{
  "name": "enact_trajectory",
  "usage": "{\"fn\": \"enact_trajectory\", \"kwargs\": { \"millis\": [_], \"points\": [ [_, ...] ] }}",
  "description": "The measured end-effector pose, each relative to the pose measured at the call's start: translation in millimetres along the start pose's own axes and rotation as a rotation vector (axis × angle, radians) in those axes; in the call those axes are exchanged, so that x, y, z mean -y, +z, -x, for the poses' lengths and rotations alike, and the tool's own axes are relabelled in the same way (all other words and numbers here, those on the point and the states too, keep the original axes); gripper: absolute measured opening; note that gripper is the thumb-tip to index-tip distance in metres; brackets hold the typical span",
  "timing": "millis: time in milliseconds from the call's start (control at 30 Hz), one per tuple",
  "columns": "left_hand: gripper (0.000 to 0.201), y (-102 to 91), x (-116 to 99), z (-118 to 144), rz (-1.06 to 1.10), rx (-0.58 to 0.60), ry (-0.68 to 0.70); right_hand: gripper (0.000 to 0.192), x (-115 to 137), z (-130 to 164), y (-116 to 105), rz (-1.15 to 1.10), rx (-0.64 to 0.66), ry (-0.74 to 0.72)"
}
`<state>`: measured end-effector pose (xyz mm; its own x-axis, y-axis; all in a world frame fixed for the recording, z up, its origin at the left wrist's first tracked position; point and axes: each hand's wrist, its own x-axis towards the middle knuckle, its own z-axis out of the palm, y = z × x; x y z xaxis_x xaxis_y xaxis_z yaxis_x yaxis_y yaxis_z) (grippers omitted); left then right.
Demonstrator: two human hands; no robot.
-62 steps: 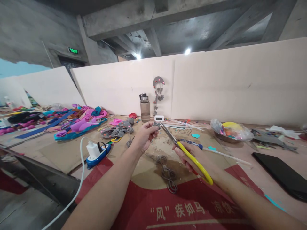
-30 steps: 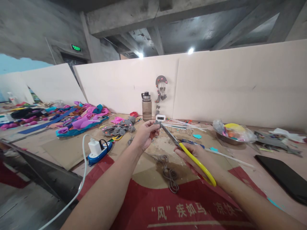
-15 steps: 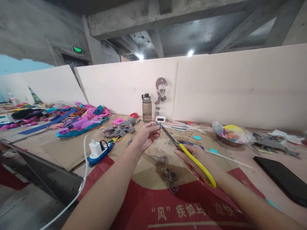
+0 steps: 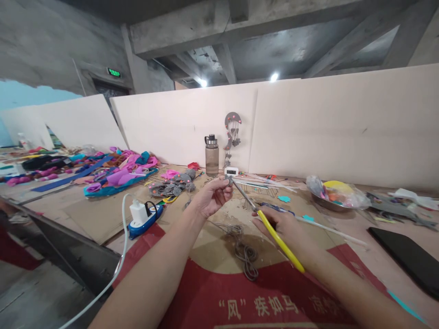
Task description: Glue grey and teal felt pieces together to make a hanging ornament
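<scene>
My left hand (image 4: 215, 196) pinches a small grey felt piece (image 4: 228, 178) between thumb and fingertips. My right hand (image 4: 274, 223) is wrapped around the yellow handle of a pair of scissors (image 4: 280, 241). The blade tips point up and left and reach the felt piece; whether they touch it I cannot tell. Below the hands, a grey cord (image 4: 245, 253) lies in loose coils on the cardboard (image 4: 216, 258). Beyond my left hand sits a pile of grey felt pieces (image 4: 171, 186) with pink dots.
A water bottle (image 4: 211, 157) and a small white digital display (image 4: 231, 172) stand ahead, before a pale partition (image 4: 302, 123). To the left are a blue power strip (image 4: 146, 221) and bright felt scraps (image 4: 126, 171). On the right lie a metal bowl (image 4: 331, 203) and a black phone (image 4: 406, 256).
The scissors have turned slightly, and their handles look closer together now. My left hand keeps its pinch on the felt piece. The whole view has shifted a little.
</scene>
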<state>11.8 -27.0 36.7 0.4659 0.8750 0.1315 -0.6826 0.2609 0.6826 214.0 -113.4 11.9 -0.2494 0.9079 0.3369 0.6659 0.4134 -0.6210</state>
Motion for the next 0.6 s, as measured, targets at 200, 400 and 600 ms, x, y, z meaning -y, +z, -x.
{"fn": "enact_trajectory", "kwargs": {
  "millis": [200, 400, 600],
  "points": [
    [0.02, 0.8, 2.3, 1.7, -0.113, 0.054, 0.033, 0.026, -7.4, -0.5, 1.6, 0.266, -0.102, -0.082],
    [0.021, 0.1, 2.2, 2.6, -0.159, 0.045, 0.075, 0.025, -5.5, -1.2, 2.9, 0.164, -0.089, -0.091],
    [0.026, 1.0, 2.4, -0.2, -0.235, -0.002, 0.166, 0.027, -2.0, -2.8, -1.2, 0.004, -0.11, -0.053]
  ]
}}
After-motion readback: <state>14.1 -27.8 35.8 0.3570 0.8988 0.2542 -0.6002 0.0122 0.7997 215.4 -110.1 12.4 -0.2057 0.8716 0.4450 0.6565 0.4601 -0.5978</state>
